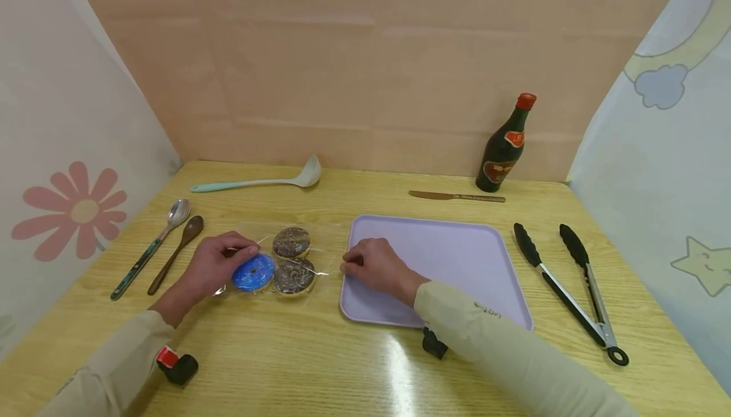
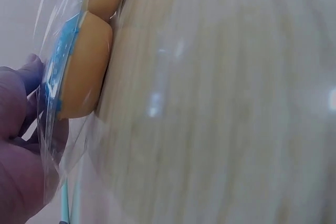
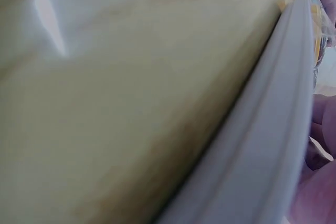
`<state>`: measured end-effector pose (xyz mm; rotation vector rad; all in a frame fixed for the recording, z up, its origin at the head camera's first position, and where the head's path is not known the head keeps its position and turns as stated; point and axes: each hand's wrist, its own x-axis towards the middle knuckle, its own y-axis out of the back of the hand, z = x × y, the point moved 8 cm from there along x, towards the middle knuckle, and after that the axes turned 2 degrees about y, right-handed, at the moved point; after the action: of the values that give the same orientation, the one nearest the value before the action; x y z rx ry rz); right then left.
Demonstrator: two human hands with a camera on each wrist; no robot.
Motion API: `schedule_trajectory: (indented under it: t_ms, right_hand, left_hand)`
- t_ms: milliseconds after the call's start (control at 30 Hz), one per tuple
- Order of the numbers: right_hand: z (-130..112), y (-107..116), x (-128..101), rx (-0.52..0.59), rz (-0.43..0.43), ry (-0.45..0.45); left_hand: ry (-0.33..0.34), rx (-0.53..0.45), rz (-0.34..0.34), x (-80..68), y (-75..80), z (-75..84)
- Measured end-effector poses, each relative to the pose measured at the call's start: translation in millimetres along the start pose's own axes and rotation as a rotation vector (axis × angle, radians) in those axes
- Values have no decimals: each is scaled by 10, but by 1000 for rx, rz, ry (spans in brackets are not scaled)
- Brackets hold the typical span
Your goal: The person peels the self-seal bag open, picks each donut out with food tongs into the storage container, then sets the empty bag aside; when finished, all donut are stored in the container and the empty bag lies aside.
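Observation:
A clear plastic bag (image 1: 320, 239) lies on the wooden table and holds a blue-iced donut (image 1: 253, 272) and two chocolate donuts (image 1: 291, 242) (image 1: 294, 276). My left hand (image 1: 242, 255) grips the bag's left end, fingers curled over the blue donut. The left wrist view shows that donut (image 2: 79, 66) edge-on inside the plastic beside my left hand (image 2: 18, 124). My right hand (image 1: 349, 264) pinches the bag's right edge at the left rim of a lavender tray (image 1: 445, 258). In the right wrist view the tray rim (image 3: 262, 145) fills the frame, with fingers (image 3: 321, 124) at the right edge.
A pale ladle (image 1: 257, 182) lies at the back left. A metal spoon (image 1: 154, 245) and a wooden spoon (image 1: 177, 253) lie left of the bag. A knife (image 1: 457, 197) and dark bottle (image 1: 505, 144) are behind the tray, black tongs (image 1: 577, 284) to its right.

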<state>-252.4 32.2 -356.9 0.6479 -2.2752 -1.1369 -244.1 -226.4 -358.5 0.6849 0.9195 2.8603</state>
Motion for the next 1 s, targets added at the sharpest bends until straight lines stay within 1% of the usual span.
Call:
schedule_trajectory:
  t_ms: [133, 267, 367, 467, 600, 700, 833, 900, 1000]
  right_hand:
    - [-13, 0, -8, -16, 2, 6]
    - [-13, -2, -34, -25, 9, 15]
    - [6, 19, -90, -2, 27, 12]
    - [39, 99, -222, 49, 66, 2]
    - [95, 267, -522, 104, 121, 8]
    - [144, 416, -810, 108, 174, 21]
    - [219, 680, -1239, 86, 289, 36]
    - [265, 840, -1448, 51, 355, 40]
    - [402, 1091, -1748, -34, 449, -20]
  left_hand:
    - [8, -58, 8, 0, 16, -53]
    - [5, -86, 8, -6, 19, -70]
    - [5, -100, 8, -7, 16, -72]
    - [9, -106, 2, -6, 4, -70]
    - [5, -110, 1, -6, 4, -10]
    - [-7, -103, -1, -10, 21, 123]
    - [-9, -88, -13, -11, 28, 279]
    - [-8, -87, -16, -10, 29, 284]
    - [-6, -96, -14, -5, 25, 178]
